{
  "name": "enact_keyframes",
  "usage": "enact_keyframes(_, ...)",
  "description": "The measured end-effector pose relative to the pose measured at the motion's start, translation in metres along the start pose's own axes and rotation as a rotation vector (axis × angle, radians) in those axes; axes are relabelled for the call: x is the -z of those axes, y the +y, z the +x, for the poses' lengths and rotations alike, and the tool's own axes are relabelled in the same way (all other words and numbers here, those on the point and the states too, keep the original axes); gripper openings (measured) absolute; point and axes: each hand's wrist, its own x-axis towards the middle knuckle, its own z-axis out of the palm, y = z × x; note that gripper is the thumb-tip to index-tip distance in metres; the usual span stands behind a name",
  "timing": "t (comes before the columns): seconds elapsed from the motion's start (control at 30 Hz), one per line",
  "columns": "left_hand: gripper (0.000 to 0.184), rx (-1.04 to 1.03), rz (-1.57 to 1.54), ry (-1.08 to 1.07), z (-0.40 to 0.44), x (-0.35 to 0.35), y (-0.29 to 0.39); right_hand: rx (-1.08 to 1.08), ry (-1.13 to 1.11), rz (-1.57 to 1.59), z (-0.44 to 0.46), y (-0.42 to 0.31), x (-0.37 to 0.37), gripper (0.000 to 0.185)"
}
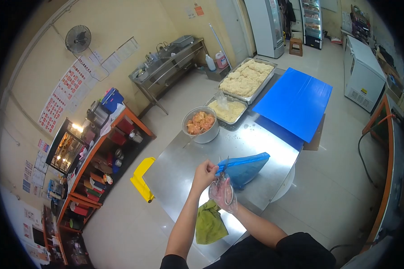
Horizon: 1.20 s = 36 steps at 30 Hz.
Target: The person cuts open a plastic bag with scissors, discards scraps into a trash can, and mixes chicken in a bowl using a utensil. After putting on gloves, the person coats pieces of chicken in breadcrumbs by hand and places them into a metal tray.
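Yellow-walled room [134,22]; steel tabletop [170,172]: two trays [259,92], one pot [206,136], one cloth [211,224]. Left fingers [210,167] pinch one blue bag [245,174]; right fingers [226,183] grip scissors [229,196].

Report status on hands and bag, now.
Left hand pinching end of blue bag. Gloved right hand on scissors, blades at bag. Green cloth nearby, clear of blades.

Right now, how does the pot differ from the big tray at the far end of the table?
The pot is round, while the big tray is rectangular. The pot holds orange, moist-looking chunks; the big tray holds pale, crumbly-looking lumps. The pot looks deep, the big tray wide and shallow. Both look metallic, open-topped and well filled.
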Motion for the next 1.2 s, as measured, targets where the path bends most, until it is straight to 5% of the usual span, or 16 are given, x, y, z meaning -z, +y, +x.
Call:
enact_keyframes(0.4, 0.019, -0.003, -0.156, -0.125, -0.003, 0.001, -0.019, 0.033, 0.048, -0.543, 0.006, -0.019, 0.026, 0.064)
enact_keyframes(0.6, 0.018, 0.042, -0.37, -0.167, -0.008, -0.002, -0.029, 0.112, 0.067, -0.396, 0.001, -0.029, -0.013, 0.066)
enact_keyframes(0.67, 0.016, 0.048, -0.37, -0.174, -0.01, 0.003, -0.029, 0.003, 0.005, -0.529, -0.003, -0.044, 0.0, 0.066)
enact_keyframes(0.77, 0.015, 0.053, -0.426, -0.082, -0.003, 0.016, -0.033, -0.138, 0.139, -0.313, 0.007, -0.063, 0.028, 0.058)
enact_keyframes(0.9, 0.014, 0.126, -0.425, 0.212, 0.002, 0.031, -0.078, 0.223, 0.403, -1.15, -0.01, -0.067, 0.039, 0.033)
enact_keyframes(1.2, 0.019, 0.271, -0.283, 0.513, 0.002, -0.031, -0.27, 0.626, 0.643, -1.277, -0.054, -0.046, 0.082, 0.055)
